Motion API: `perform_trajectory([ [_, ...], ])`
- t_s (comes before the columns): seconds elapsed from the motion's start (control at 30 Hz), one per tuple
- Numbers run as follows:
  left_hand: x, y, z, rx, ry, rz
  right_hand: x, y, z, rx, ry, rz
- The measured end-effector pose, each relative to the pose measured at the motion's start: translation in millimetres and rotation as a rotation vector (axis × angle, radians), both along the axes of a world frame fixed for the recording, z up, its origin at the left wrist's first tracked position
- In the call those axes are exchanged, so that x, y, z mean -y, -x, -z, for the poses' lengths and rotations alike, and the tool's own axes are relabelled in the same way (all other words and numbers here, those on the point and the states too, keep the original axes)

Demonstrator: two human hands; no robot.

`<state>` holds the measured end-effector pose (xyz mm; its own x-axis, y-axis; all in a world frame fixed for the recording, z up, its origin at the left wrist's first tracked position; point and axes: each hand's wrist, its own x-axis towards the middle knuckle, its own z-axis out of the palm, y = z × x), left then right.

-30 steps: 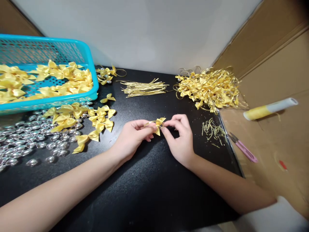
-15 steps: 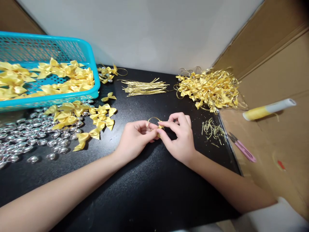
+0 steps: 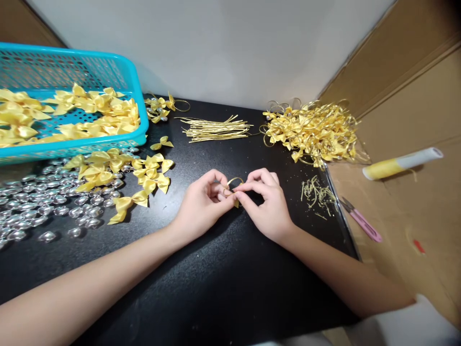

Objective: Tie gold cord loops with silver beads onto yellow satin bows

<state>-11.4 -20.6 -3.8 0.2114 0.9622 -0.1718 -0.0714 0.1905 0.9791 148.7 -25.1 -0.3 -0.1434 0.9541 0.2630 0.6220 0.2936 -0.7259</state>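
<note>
My left hand [image 3: 201, 204] and my right hand [image 3: 268, 202] meet over the middle of the black table [image 3: 216, 288]. Thumbs and fingertips of both pinch a gold tie bent into a loop [image 3: 235, 179], which arches above them. Below the fingertips peeks a bit of yellow ribbon bow [image 3: 236, 203], mostly hidden by the fingers. Left of my left hand lie loose yellow bows [image 3: 154, 180] and many silver heart-like beads [image 3: 46, 210]. Straight gold ties [image 3: 218, 129] lie in a bundle beyond my hands.
A turquoise basket [image 3: 135, 81] with yellow bows stands at the left. Bows with gold loops form a pile [image 3: 313, 129] at the back right. Nearby are gold clippings [image 3: 317, 192], pink-handled snips [image 3: 363, 225] and a yellow-and-white roll [image 3: 403, 163] on cardboard.
The gold loop has shifted slightly right and shows smaller between my fingers. My left fingers have bent upward around it; my right hand has barely moved.
</note>
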Motion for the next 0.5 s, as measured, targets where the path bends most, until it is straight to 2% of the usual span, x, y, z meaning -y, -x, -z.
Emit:
perform_trajectory([
  [0.2, -0.8, 1.5, -1.7, -0.064, -0.034, 0.051, 1.7, 0.1, 3.6, -0.062, -0.036, -0.01],
  [0.37, -3.9, 2.3, -6.1, -0.119, 0.004, 0.087, 0.2, -1.7, 2.2, -0.112, -0.121, 0.003],
  [0.5, -6.4, 2.1, -7.5, -0.104, 0.038, 0.098, -4.3, -4.7, -2.1, -0.273, -0.114, -0.025],
])
